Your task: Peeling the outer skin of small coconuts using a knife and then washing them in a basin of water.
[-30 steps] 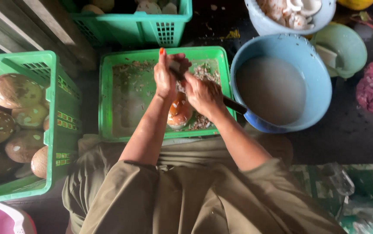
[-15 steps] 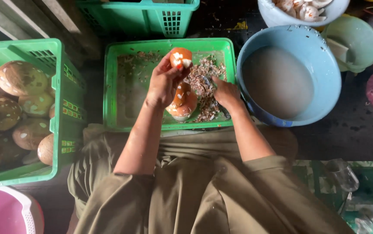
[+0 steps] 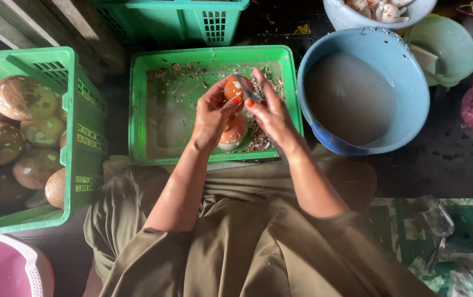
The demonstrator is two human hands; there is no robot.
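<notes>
Half a second earlier the left hand held the orange-brown coconut piece raised toward the crate's far rim; now it has come down to the middle of the crate and the right hand has closed in against it.

Head view: the left hand (image 3: 213, 115) curls its fingers around the coconut piece (image 3: 231, 88), pinching it from the left with the thumb across its near side. The piece sits between both hands, mostly covered, only its upper orange edge showing. The right hand (image 3: 272, 113) is folded around a small peeling tool (image 3: 245, 88), whose grey blade lies against the right side of the piece. Just below the hands a second peeled coconut (image 3: 233, 132) rests in the shallow green crate (image 3: 148, 104), among brown shavings (image 3: 258, 140). Right of the crate stands a blue basin (image 3: 368, 55) of cloudy water. On the left, a taller green crate (image 3: 79, 110) holds brown unpeeled coconuts (image 3: 22, 96).
</notes>
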